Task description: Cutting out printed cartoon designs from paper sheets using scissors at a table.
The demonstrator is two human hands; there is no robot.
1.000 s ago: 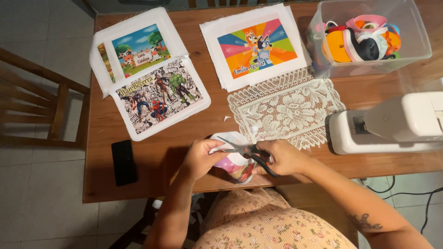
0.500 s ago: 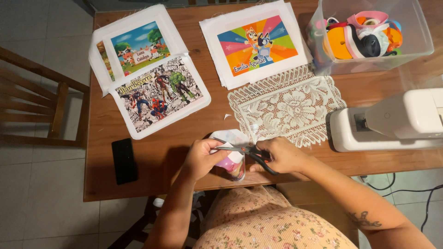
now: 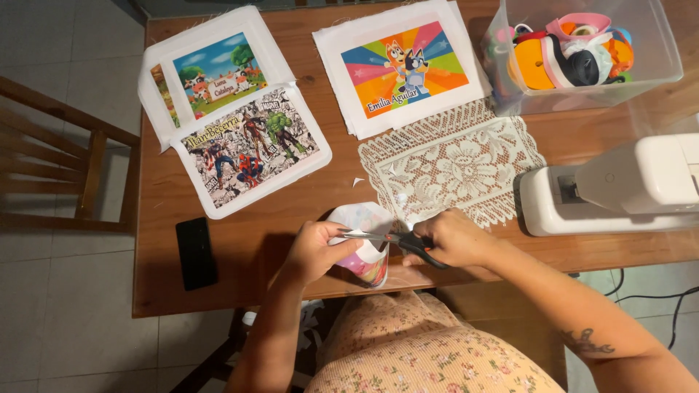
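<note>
My left hand (image 3: 314,249) grips a small piece of white fabric with a colourful print (image 3: 366,244) at the near edge of the wooden table (image 3: 240,247). My right hand (image 3: 453,238) holds black-handled scissors (image 3: 389,238). Their blades point left across the top of the fabric piece, close to my left fingers. The lower part of the fabric hangs over the table edge above my lap.
Printed fabric panels lie at the back: a comic-hero one (image 3: 251,149), a farm one (image 3: 215,73) and a rainbow cartoon one (image 3: 404,65). A lace doily (image 3: 455,167), a white sewing machine (image 3: 619,189), a clear ribbon box (image 3: 582,51), a black phone (image 3: 195,252) and a wooden chair (image 3: 58,175) surround them.
The scissors have worked leftward along the fabric piece, and my left hand has turned the piece slightly. Everything else on the table stays put.
</note>
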